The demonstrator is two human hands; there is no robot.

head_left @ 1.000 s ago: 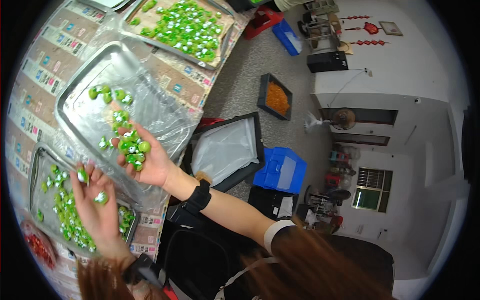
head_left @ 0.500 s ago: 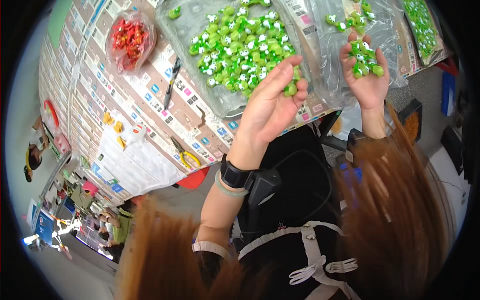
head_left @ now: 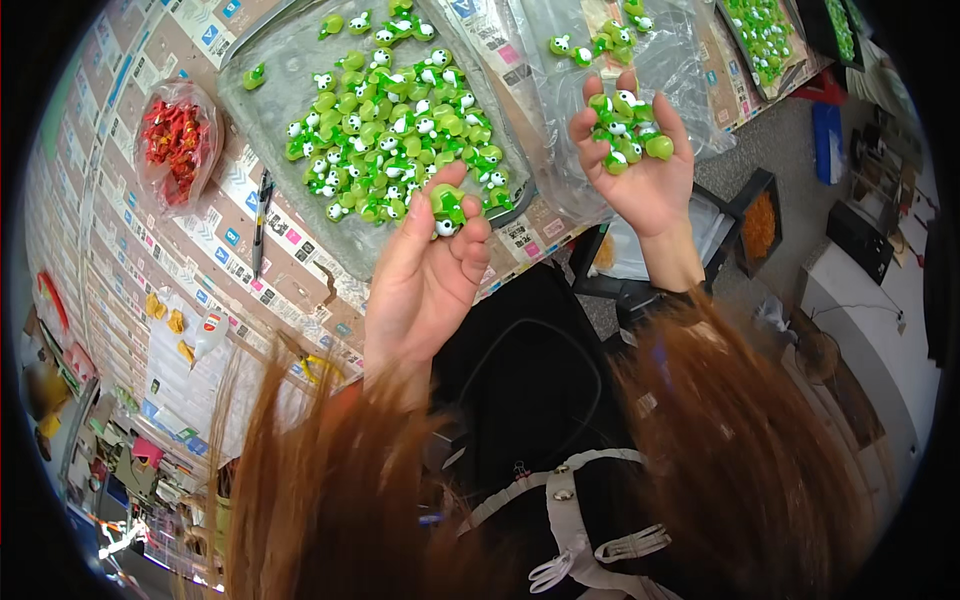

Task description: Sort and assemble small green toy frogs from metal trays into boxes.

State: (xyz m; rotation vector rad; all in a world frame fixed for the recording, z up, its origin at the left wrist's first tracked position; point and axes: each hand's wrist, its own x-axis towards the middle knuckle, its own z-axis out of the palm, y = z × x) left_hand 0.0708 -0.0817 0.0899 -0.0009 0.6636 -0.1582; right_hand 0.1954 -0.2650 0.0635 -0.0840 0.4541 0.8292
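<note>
My left hand (head_left: 425, 275) is raised palm up and pinches a small green frog figure (head_left: 446, 208) between thumb and fingers. It hovers at the near edge of a metal tray (head_left: 262, 120) lined with clear plastic and piled with several green frog figures (head_left: 390, 120). My right hand (head_left: 640, 165) is cupped palm up and holds a handful of the same green figures (head_left: 628, 130) over a second plastic-lined tray (head_left: 680, 60). A few loose green figures (head_left: 575, 45) lie on that second tray beyond the fingers.
A clear bag of red pieces (head_left: 172, 140) and a black pen (head_left: 260, 215) lie left on the patterned table (head_left: 120, 260). Yellow pieces (head_left: 165, 320) and pliers (head_left: 315, 368) sit near the edge. Another tray of green figures (head_left: 765, 30), a blue bin (head_left: 828, 130) and an orange-filled box (head_left: 758, 225) are at right.
The view has swung, so the trays now sit higher and closer. My left hand has closed its fingers around a single green figure. My right hand still carries its handful.
</note>
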